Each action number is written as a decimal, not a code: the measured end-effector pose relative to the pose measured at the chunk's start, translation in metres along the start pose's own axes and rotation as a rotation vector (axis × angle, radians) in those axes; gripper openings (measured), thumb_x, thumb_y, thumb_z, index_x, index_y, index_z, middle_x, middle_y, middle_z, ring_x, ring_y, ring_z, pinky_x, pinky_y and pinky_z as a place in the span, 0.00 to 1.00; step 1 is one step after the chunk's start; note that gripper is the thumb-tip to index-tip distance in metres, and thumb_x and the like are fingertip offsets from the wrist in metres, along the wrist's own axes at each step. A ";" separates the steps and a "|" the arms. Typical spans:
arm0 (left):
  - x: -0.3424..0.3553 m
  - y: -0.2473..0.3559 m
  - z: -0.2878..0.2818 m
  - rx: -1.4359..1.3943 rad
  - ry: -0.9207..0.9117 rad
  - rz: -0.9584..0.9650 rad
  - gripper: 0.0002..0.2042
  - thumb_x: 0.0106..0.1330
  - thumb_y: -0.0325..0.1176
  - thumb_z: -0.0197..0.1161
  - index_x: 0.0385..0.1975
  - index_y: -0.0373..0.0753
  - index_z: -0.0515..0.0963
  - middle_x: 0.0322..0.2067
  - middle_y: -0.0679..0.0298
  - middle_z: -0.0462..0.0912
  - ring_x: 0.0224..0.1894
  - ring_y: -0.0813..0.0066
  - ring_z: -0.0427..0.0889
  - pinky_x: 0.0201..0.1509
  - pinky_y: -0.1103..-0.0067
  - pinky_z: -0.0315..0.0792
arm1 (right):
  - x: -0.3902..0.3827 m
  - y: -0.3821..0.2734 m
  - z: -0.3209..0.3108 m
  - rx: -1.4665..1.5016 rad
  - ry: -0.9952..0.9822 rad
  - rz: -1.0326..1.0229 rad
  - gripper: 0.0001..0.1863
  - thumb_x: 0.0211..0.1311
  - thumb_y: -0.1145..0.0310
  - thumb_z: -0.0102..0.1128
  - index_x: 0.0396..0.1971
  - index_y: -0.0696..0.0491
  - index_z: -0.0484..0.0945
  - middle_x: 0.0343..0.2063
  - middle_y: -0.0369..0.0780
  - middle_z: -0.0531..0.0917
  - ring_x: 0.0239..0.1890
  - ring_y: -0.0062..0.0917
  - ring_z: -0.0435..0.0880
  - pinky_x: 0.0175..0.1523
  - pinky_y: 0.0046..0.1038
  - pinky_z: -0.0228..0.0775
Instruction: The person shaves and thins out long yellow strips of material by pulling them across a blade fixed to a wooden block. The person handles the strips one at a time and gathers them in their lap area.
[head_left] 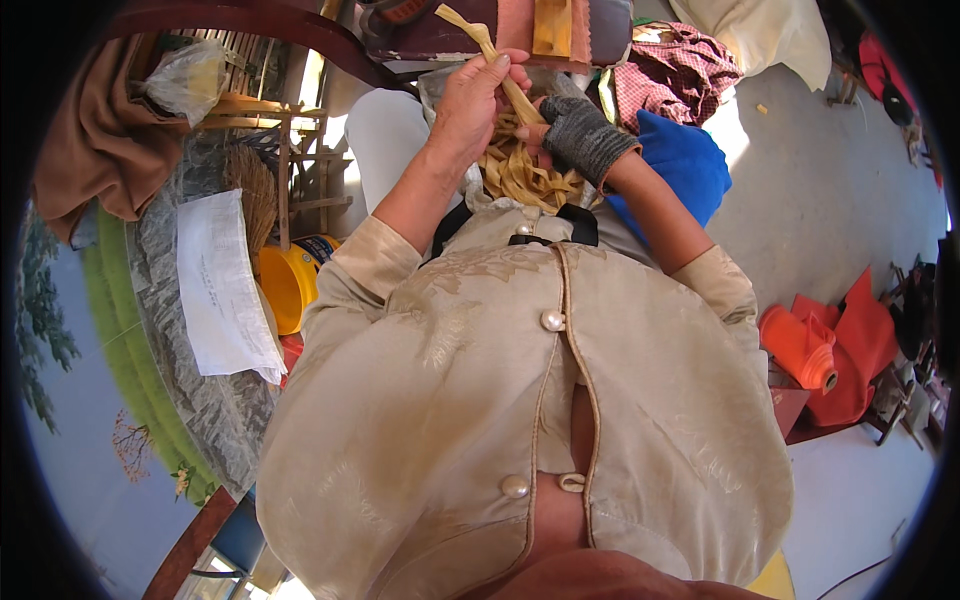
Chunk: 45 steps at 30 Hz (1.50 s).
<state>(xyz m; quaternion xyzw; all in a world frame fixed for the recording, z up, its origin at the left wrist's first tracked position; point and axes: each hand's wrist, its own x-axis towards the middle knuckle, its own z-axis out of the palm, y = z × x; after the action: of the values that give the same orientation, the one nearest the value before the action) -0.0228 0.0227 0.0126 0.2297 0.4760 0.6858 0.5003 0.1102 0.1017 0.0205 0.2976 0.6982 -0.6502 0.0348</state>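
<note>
A pale plastic bag (472, 187) holds tangled yellowish strips (530, 182) — left hand (470, 105) and grey-gloved right hand (585, 137) grip one flat, straw-coloured strip (516, 99), its upper end flaring.

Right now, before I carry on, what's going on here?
A person is working a folded tan strip with both hands. The bare left hand pinches it partway along, its upper end poking out beyond the fingers. The right hand, in a grey fingerless glove, grips it lower down. Below them, a heap of loose, similar strips lies close in front of the body. A blue cloth sits beside the right forearm.
</note>
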 end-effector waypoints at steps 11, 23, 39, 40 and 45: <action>-0.008 0.003 0.011 0.052 -0.015 -0.105 0.13 0.69 0.33 0.42 0.44 0.32 0.70 0.28 0.68 0.73 0.29 0.82 0.72 0.35 0.85 0.69 | -0.005 0.006 -0.010 -0.030 0.133 -0.566 0.16 0.58 0.68 0.55 0.46 0.56 0.72 0.27 0.38 0.80 0.34 0.22 0.79 0.40 0.24 0.71; -0.011 0.000 0.010 0.016 -0.032 -0.177 0.11 0.66 0.32 0.49 0.44 0.36 0.73 0.38 0.68 0.76 0.34 0.83 0.75 0.40 0.84 0.73 | 0.005 0.012 -0.032 0.147 0.501 -0.347 0.21 0.57 0.53 0.54 0.40 0.56 0.77 0.30 0.40 0.81 0.33 0.21 0.78 0.40 0.24 0.68; -0.009 0.039 0.022 1.333 -0.090 0.700 0.10 0.56 0.34 0.61 0.35 0.38 0.75 0.26 0.67 0.76 0.28 0.75 0.76 0.32 0.80 0.71 | 0.015 0.025 -0.027 -0.672 0.334 -0.525 0.15 0.56 0.60 0.54 0.39 0.53 0.75 0.32 0.44 0.78 0.36 0.36 0.78 0.40 0.31 0.69; -0.006 0.037 0.017 1.048 -0.154 0.331 0.09 0.58 0.33 0.60 0.35 0.37 0.75 0.24 0.68 0.75 0.27 0.78 0.75 0.31 0.82 0.71 | 0.013 0.018 -0.030 -0.667 0.309 -0.495 0.15 0.56 0.59 0.54 0.38 0.53 0.75 0.32 0.44 0.78 0.36 0.35 0.78 0.40 0.31 0.69; 0.013 0.012 -0.005 0.417 -0.142 -0.061 0.07 0.63 0.34 0.56 0.35 0.38 0.75 0.22 0.72 0.73 0.24 0.88 0.72 0.28 0.90 0.68 | 0.004 -0.004 -0.045 -0.550 0.274 -0.324 0.18 0.57 0.54 0.51 0.32 0.55 0.78 0.32 0.47 0.78 0.36 0.39 0.77 0.42 0.35 0.67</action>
<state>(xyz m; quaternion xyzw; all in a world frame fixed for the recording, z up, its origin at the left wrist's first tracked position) -0.0374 0.0315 0.0191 0.3614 0.5778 0.5391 0.4948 0.1207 0.1455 0.0288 0.2468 0.8837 -0.3887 -0.0841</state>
